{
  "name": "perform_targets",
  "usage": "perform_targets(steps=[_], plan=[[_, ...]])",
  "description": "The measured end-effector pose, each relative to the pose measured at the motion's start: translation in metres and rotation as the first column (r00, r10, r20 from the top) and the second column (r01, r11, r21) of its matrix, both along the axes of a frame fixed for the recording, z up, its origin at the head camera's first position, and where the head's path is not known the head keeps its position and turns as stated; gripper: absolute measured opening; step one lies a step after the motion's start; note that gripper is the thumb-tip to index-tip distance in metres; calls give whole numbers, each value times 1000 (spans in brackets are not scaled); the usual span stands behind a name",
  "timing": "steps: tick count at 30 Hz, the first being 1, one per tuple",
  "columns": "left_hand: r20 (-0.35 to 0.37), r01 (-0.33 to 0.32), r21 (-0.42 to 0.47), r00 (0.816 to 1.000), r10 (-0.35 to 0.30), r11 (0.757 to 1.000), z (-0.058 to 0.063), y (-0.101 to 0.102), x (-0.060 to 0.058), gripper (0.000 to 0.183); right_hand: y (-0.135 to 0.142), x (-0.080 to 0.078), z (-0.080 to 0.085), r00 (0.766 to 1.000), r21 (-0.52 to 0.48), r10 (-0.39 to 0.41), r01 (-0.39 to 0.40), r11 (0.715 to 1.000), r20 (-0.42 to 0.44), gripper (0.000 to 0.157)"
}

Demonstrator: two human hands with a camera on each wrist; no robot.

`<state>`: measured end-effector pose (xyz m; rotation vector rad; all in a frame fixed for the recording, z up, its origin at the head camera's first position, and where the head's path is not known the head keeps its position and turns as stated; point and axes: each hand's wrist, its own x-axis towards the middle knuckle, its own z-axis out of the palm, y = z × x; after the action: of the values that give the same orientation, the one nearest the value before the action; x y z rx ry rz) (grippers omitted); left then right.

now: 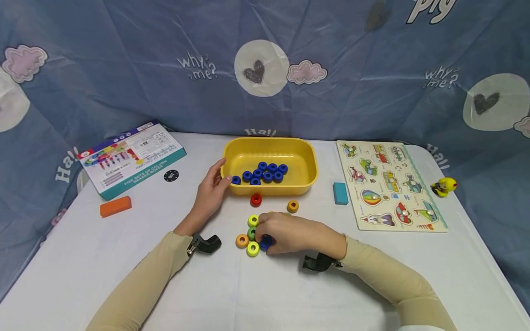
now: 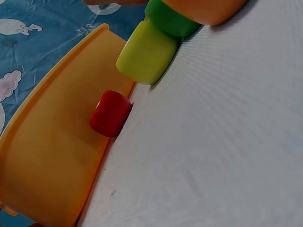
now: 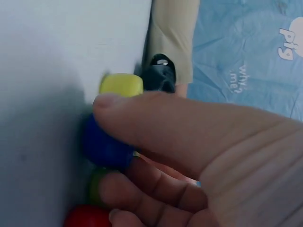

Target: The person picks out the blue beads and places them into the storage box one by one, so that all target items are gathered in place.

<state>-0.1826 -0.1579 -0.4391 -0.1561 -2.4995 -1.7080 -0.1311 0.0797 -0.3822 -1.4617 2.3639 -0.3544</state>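
A yellow plastic basin [image 1: 308, 189] stands at the back middle of the table with several blue ring beads [image 1: 267, 177] inside. My left hand [image 1: 210, 189] grips its left rim, thumb over the edge. In front of the basin, my right hand [image 1: 285, 232] pinches a blue bead [image 3: 106, 144] between thumb and fingers, low at the tabletop. Close around it lie yellow beads [image 1: 253, 248], a green bead [image 1: 251, 233] and an orange bead [image 1: 242, 241]. A red bead [image 2: 111, 113] sits near the basin's front wall, and another orange bead [image 1: 292, 206] to its right. The right hand partly covers further beads.
A bead-toy box [image 1: 132, 158] lies at the back left, near a black round chip [image 1: 171, 175] and an orange block [image 1: 116, 207]. To the right are a blue block [image 1: 340, 193], a picture puzzle board [image 1: 391, 186] and a small yellow figure [image 1: 444, 186]. A patterned curtain backs the table.
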Motion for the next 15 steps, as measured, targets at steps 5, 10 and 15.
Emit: perform_targets(steps=[5, 10, 15], plan=[[3, -1, 8, 1000, 1, 1000, 0, 0, 0, 54, 5, -7, 18, 999, -129, 15, -9, 992, 49, 21], [24, -2, 7, 1000, 2, 1000, 0, 0, 0, 54, 17, -32, 51, 996, -264, -91, 91, 960, 12, 23], [54, -1, 6, 999, 1, 1000, 14, 5, 6, 55, 29, -72, 69, 941, -335, -338, 311, 889, -22, 26]])
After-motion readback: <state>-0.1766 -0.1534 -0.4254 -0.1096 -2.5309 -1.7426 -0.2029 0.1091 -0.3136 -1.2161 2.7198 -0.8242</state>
